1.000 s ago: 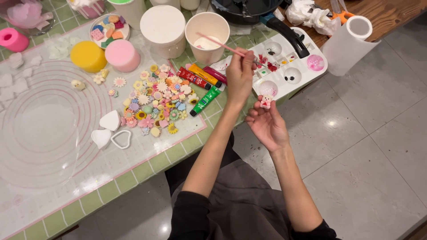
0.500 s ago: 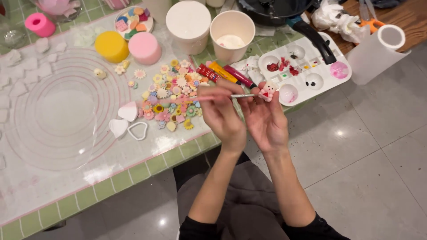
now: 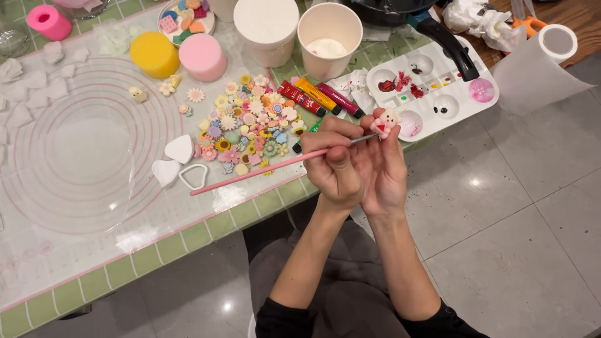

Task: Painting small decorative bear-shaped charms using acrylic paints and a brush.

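Two hands meet just beyond the edge of the tiled green surface: the left hand pinches a thin pink brush, and the right hand closes its fingertips on a small, glossy pink-and-white figure. The brush tip touches this figure. Behind them lie a white plastic palette with round wells and a pile of small flower-shaped pieces.

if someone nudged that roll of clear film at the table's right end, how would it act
The clear film roll would probably roll or swing easily: it lies on its side, round. It looks light, with a hollow core. It overhangs the table edge above the floor, so a small push might drop it.
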